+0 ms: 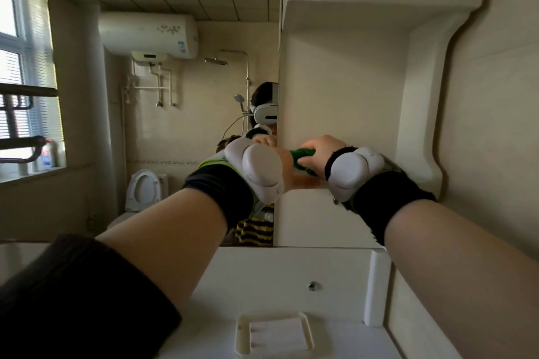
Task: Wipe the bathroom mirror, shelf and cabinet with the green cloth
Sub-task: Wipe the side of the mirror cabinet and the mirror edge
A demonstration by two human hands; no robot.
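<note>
The green cloth (303, 159) is bunched on the white shelf (309, 194) of the open wall cabinet (344, 90), right beside the mirror's edge. My right hand (320, 151) grips the cloth, fingers curled over it. My left hand (287, 167) reaches in beside it; a white device strapped on its back hides most of the fingers, so its grasp is unclear. The mirror (180, 114) fills the left half and reflects the bathroom and me.
A white soap dish (274, 332) sits on the counter below. A drawer front with a small metal knob (312, 285) is under the cabinet. The cabinet's curved side panel (423, 102) stands at right. In the mirror's reflection are a water heater, shower, toilet and window.
</note>
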